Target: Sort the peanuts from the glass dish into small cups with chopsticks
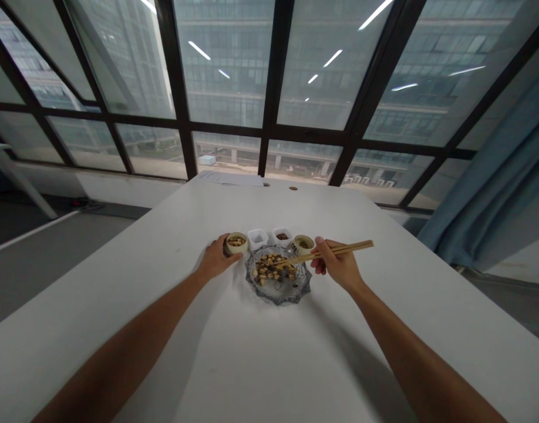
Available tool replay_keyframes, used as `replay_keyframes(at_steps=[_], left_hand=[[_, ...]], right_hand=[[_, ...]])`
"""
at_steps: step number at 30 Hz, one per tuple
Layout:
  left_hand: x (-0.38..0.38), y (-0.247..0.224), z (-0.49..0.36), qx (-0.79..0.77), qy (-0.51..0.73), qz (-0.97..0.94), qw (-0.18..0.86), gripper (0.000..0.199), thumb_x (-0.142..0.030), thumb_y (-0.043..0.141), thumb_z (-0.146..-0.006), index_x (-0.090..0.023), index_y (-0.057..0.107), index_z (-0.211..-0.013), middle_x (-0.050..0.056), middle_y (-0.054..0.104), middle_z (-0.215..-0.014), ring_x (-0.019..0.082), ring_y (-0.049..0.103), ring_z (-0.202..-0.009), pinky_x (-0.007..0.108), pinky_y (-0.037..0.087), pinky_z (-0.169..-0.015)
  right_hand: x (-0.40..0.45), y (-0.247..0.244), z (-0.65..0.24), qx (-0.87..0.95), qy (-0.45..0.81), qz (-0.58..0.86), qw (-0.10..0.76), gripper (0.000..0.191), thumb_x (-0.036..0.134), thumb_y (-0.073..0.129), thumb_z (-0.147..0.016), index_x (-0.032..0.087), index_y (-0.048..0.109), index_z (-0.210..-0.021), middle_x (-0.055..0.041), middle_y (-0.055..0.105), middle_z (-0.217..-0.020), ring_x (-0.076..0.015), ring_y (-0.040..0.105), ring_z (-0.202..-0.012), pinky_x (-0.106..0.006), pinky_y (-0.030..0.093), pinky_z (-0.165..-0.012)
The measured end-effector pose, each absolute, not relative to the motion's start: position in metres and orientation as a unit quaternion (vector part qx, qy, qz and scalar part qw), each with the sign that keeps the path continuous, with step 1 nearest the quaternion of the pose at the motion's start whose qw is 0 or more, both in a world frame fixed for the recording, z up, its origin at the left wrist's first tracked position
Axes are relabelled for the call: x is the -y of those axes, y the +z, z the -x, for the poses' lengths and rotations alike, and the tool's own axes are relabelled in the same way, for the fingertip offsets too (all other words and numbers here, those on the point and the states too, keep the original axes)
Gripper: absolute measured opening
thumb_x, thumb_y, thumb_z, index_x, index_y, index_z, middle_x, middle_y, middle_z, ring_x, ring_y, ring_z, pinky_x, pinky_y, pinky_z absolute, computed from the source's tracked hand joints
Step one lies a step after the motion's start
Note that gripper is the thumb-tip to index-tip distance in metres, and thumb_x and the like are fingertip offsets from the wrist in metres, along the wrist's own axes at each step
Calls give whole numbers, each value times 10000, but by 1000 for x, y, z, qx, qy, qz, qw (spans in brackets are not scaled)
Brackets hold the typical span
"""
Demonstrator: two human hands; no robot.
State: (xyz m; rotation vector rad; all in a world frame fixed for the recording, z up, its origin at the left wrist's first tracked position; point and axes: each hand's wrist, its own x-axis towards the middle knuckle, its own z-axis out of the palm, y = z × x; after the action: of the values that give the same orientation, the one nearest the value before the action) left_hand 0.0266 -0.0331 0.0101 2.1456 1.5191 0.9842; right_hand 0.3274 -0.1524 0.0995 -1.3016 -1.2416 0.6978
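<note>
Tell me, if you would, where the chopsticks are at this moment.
In the head view, the chopsticks are right of centre, held in the right hand, their left ends over the mixed pieces in the glass bowl.

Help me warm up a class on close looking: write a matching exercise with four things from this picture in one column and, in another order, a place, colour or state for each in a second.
Column one
1. Left hand
2. Right hand
3. Glass dish
4. Curtain

Column two
A. Blue, at the right side of the picture
B. Contains a mix of pale and dark pieces
C. Curled around the leftmost small cup
D. Gripping the chopsticks

Right pairs: 1-C, 2-D, 3-B, 4-A
</note>
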Motion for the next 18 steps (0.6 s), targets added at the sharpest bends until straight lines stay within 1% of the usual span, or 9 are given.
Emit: replay_keyframes(at_steps=[5, 8, 11, 15, 18], left_hand=[[33, 9, -26, -528, 350, -756, 168, 693, -474, 742, -730, -203, 488, -1315, 113, 659, -1261, 290, 630, -1147, 434, 490, -987], [31, 8, -26, -526, 350, -755, 172, 690, -476, 737, -736, -208, 484, -1320, 113, 657, -1268, 285, 632, -1153, 429, 491, -991], [30, 7, -25, -523, 354, -756, 173, 693, -482, 738, -731, -216, 486, -1319, 107, 658, -1270, 282, 631, -1159, 426, 490, -995], [29, 6, -25, -519, 360, -754, 179, 691, -482, 734, -730, -217, 487, -1318, 105, 659, -1270, 277, 635, -1153, 427, 494, -994], [29, 5, -24, -522, 358, -753, 181, 694, -475, 739, -721, -219, 488, -1316, 101, 663, -1260, 276, 634, -1153, 430, 490, -1001]], right_hand=[[152, 70, -331, 415, 360, 540, 638, 613, 749, 743, -609, 148, 621, -632, -36, 606, -434, -120, 504, -305, -212, 354, -288], [158, 49, -333, 323, 394, 529, 678, 590, 718, 772, -598, 153, 604, -631, -21, 597, -439, -104, 490, -317, -200, 345, -295], [165, 33, -335, 254, 407, 532, 698, 520, 644, 775, -671, 154, 600, -642, -15, 602, -458, -96, 502, -344, -187, 358, -315], [169, 24, -335, 215, 416, 534, 704, 434, 556, 709, -804, 162, 604, -656, -10, 606, -470, -90, 499, -364, -174, 364, -330], [169, 24, -335, 203, 418, 528, 711, 409, 528, 683, -842, 168, 597, -668, -7, 604, -472, -92, 496, -373, -173, 373, -337]])
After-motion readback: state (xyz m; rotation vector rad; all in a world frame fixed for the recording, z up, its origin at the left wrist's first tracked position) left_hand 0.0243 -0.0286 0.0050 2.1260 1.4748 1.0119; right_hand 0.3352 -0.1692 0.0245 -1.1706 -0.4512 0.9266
